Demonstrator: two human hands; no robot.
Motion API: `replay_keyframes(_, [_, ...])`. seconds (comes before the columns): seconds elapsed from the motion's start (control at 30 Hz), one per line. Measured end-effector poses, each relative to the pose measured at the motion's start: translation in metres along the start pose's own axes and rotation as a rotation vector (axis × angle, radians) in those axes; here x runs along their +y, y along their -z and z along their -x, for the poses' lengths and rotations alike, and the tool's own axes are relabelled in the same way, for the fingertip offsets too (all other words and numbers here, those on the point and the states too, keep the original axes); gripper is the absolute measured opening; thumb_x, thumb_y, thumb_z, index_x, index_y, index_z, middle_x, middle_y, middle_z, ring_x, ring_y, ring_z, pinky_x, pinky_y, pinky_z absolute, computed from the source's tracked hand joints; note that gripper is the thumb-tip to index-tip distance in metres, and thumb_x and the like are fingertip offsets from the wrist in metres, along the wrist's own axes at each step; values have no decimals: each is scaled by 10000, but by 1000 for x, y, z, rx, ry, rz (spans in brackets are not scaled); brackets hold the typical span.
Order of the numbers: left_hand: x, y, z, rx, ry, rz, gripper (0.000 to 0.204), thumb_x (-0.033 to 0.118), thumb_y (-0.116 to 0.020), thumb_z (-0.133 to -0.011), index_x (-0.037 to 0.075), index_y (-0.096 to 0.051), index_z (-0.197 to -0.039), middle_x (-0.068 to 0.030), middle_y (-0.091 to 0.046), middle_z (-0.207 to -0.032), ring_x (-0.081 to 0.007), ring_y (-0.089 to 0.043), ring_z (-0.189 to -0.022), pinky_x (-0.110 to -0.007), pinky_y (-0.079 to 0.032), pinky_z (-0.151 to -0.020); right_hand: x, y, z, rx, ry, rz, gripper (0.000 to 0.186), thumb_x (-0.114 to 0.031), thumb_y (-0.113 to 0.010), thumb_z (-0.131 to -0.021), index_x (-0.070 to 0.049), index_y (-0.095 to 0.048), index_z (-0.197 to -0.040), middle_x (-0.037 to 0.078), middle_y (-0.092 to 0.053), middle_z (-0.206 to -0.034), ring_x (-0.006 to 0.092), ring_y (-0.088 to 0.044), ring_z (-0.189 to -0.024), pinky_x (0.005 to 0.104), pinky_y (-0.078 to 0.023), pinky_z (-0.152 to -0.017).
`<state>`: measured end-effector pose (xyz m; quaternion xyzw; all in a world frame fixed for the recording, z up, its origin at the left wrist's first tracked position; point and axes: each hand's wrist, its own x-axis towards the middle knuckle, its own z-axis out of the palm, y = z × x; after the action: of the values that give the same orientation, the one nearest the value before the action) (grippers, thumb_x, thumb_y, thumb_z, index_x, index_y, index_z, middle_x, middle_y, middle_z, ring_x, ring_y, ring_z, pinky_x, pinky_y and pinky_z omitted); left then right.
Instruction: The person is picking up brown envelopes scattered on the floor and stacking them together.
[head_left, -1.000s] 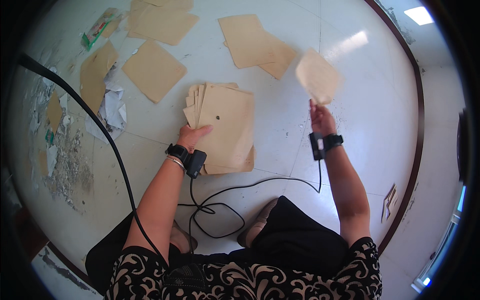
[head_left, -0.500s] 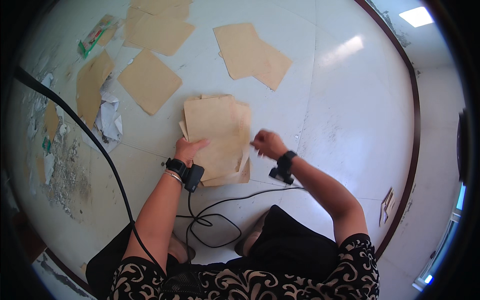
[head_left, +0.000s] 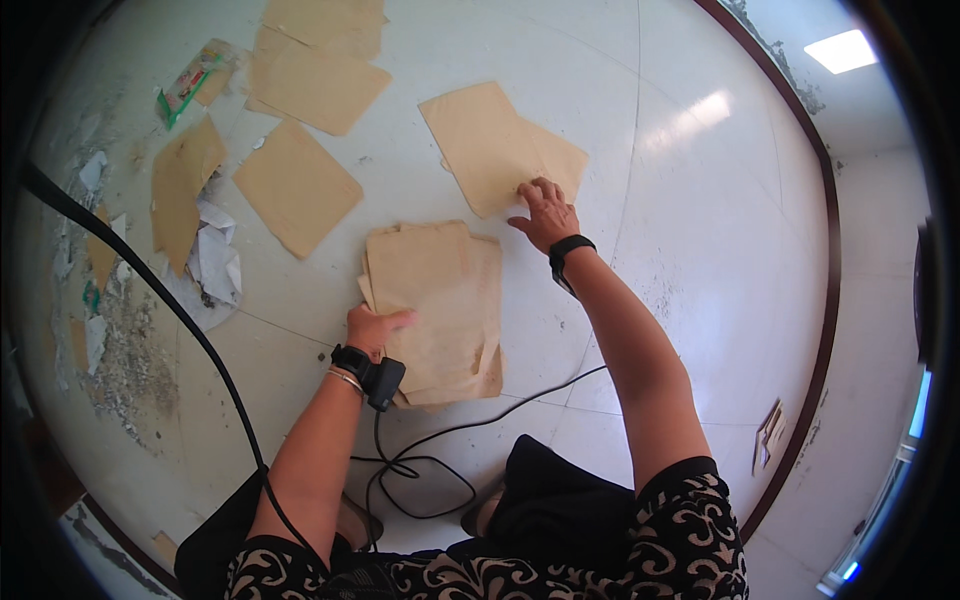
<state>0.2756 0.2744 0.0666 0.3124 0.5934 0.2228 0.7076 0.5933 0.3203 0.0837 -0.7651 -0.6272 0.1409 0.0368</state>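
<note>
A stack of flat brown kraft paper pieces (head_left: 435, 330) lies on the floor in front of me, its edges uneven. My left hand (head_left: 376, 330) grips the stack's left edge, thumb on top and the other fingers mostly hidden. Farther off to the right, two overlapping brown paper pieces (head_left: 490, 140) rest on the floor. My right hand (head_left: 545, 215) reaches over their near edge, fingers apart and bent down, with the fingertips at the paper. Whether the fingertips press on it I cannot tell. The right hand holds nothing.
More brown paper pieces (head_left: 298, 190) lie at the left and far left. Torn white paper (head_left: 215, 262), a green-edged plastic wrapper (head_left: 190, 85) and crumbled debris (head_left: 135, 370) are farther left. A black cable (head_left: 425, 470) loops near my feet. Folded papers (head_left: 768, 438) lean by the right wall.
My right hand has moved from beside the stack forward to the two overlapping papers, and its fingers have spread. My left hand stays on the stack. The view has shifted slightly.
</note>
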Motion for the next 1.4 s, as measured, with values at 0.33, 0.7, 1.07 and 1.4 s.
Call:
replay_keyframes(0.33, [0,3,-2,-55,55,65,342,-4,-737,-665,-43,-614,-981,-126,-665,-904,-201,-657,-753,-318,-551,-663,46,17,71,144,-235,-157,455,-209,-748,-670,-87,-534,-1052,112,-504,-1120,299,-445,-1105,429,-414,-866])
replay_keyframes(0.7, [2,-1,2,-55,42,63,351,0,-732,-682,-45,-600,-1004,-125,-660,-920,-202,-653,-757,-318,-552,-671,52,16,35,-167,-496,-197,506,-208,-802,-555,-72,-592,-994,106,-609,-920,268,-587,-921,368,-468,-777])
replay_keyframes(1.07, [3,-4,4,-53,48,153,324,5,-761,-638,-49,-636,-932,-111,-669,-833,-193,-646,-666,-306,-541,-605,134,54,12,-113,-175,66,529,-76,-788,-536,-94,-570,-1018,141,-585,-1048,325,-557,-1011,374,-466,-829])
replay_keyframes(1.4, [-12,7,-4,-6,44,43,350,45,-788,-620,-51,-639,-922,-110,-665,-822,-167,-634,-692,-299,-529,-612,119,29,34,-96,-392,125,667,-182,-864,-435,-74,-548,-1013,144,-546,-1049,325,-501,-1051,411,-443,-878])
